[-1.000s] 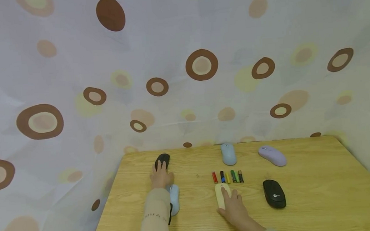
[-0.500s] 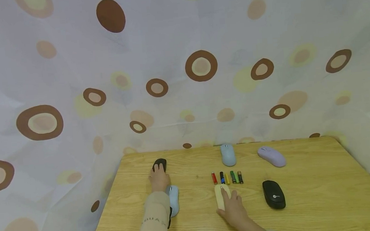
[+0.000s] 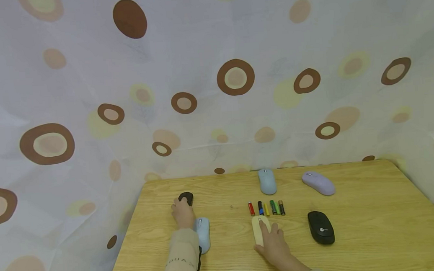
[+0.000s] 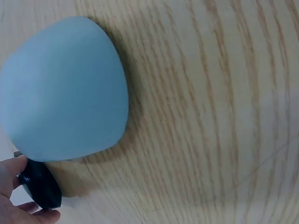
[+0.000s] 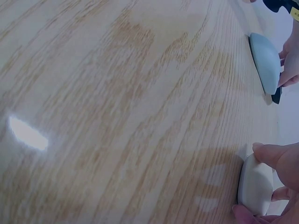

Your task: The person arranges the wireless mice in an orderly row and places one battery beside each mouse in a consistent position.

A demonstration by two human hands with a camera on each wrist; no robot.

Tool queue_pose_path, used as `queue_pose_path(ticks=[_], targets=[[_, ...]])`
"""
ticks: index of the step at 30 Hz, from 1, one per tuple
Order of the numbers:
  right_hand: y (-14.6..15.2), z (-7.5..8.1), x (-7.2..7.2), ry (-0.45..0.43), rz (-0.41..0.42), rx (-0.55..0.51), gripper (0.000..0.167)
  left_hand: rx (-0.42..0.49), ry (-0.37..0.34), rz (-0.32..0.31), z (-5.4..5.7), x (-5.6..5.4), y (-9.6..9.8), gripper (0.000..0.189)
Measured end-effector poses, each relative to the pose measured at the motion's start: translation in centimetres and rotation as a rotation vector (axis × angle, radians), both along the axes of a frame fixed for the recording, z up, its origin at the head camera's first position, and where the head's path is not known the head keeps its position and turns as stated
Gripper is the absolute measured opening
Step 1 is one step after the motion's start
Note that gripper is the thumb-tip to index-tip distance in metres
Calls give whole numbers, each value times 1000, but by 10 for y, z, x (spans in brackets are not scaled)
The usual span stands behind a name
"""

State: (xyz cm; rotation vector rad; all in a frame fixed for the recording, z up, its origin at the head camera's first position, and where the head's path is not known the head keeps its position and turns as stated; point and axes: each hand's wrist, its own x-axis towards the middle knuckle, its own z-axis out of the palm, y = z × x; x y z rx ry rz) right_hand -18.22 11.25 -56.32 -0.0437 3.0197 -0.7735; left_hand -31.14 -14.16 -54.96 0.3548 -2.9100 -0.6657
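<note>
My left hand (image 3: 183, 214) grips a black computer mouse (image 3: 186, 196) at the table's far left. In the left wrist view, thumb and fingers (image 4: 46, 216) sit on opposite sides of that mouse, and a light blue mouse (image 4: 65, 91) looms close to the camera. This blue mouse lies just right of my left wrist in the head view. Near the middle, my right hand (image 3: 275, 245) holds a pale yellow mouse (image 3: 258, 232). One finger lies along its top, and the right wrist view shows the thumb (image 5: 265, 153) and other fingers at its sides.
Several batteries (image 3: 267, 209) stand in a row beyond the pale yellow mouse. Another light blue mouse (image 3: 267, 182) and a lilac mouse (image 3: 319, 183) lie at the back. A second black mouse (image 3: 321, 227) is right of my right hand. Patterned cloth (image 3: 201, 124) hangs behind the wooden table (image 3: 378, 225).
My left hand has drawn the black mouse nearer to me and slightly left. The right hand and pale yellow mouse have stayed in place.
</note>
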Motion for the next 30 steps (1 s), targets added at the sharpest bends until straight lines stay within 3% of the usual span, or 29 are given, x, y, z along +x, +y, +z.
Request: queue_pose_path(ticks=[7,13,19,26,30], targets=[[0,1,1,3,-1,-2,76,79,-2,-20,-4,0,-5,38],[0,3,2,2,3,-3,75,46,-2,5,-8,1,-10,50],[0,2,2,-1,1,-16,75,34,-10,18,-10,4,-13,50],[0,1,2,8,7,-14,76,134,4,37,-3,9,-17,51],[0,1,2,18,12,-2,75,138,28,28,4,16,-20,54]])
